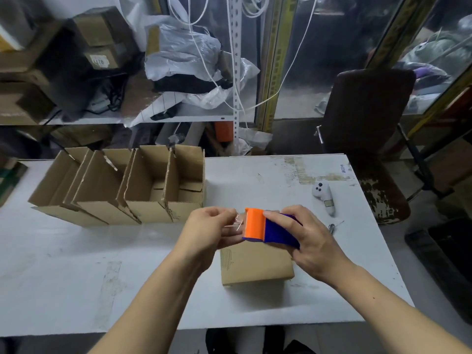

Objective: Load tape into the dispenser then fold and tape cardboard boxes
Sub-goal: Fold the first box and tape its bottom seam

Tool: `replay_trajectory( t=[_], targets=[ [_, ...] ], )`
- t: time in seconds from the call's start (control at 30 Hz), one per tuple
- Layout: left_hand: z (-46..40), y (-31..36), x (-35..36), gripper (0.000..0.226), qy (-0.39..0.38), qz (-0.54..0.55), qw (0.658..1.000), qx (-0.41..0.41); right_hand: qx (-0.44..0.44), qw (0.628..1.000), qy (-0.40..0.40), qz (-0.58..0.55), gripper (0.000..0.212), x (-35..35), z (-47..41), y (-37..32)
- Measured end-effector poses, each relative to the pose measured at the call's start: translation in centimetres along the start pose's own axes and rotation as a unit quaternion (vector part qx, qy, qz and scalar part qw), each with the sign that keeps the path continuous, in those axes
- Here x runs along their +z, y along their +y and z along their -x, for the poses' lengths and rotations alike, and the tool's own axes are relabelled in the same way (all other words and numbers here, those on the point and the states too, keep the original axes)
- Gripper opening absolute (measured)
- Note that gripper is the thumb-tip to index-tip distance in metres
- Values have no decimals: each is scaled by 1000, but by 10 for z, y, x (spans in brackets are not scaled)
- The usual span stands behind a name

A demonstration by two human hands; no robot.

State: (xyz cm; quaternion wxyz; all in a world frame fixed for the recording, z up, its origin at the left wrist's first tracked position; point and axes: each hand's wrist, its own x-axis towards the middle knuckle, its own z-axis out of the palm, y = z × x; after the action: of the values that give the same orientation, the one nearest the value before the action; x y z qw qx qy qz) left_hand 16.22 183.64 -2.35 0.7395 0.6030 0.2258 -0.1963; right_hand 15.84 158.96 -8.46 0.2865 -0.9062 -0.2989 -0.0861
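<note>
Both forearms reach in from the bottom edge, meeting over the white table. The right hand wraps its fingers around the tape dispenser, thumb on top near the seam between the orange front and the blue body; the roll inside is hidden by the hand and housing. The left hand pinches what looks like a strip of clear tape at the dispenser's orange mouth, though the film is nearly invisible and only glints show. Directly beneath the hands sits a closed cardboard box, its far end covered by the dispenser. Four open boxes stand in a touching row at the table's far left, flaps up, the leftmost ones leaning. A white controller lies near the right edge, with small metal keys just beside the right hand, partly hidden. Bare tabletop stretches to the left and front of the hands. A dark chair stands past the far right corner, and cluttered shelves are blurred behind.
</note>
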Motion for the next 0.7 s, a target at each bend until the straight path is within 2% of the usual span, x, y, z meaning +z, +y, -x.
replay_trajectory(
  t=[0.1, 0.2, 0.3, 0.43, 0.53, 0.7],
  targets=[
    [-5, -15, -9, 25, -38, 77, 995, -51, -5, 1000, -9, 9, 81, 0, 2, 6],
    [-11, -32, -12, 19, -14, 104, 993, -54, -5, 999, -38, 8, 84, 3, 4, 6],
    [-15, -49, -13, 19, 51, 34, 998, 12, -4, 997, -76, 33, 87, 11, 2, 8],
    [-18, -72, -15, 19, 167, -97, 976, 97, -46, 991, -100, 77, 77, 28, -7, 9],
    [-21, -82, -20, 18, 195, -91, 973, 84, -61, 989, -105, 84, 68, 35, -11, 8],
    [-27, -90, -27, 14, 207, -71, 974, 58, -70, 985, -126, 94, 69, 38, -15, 13]
  ],
)
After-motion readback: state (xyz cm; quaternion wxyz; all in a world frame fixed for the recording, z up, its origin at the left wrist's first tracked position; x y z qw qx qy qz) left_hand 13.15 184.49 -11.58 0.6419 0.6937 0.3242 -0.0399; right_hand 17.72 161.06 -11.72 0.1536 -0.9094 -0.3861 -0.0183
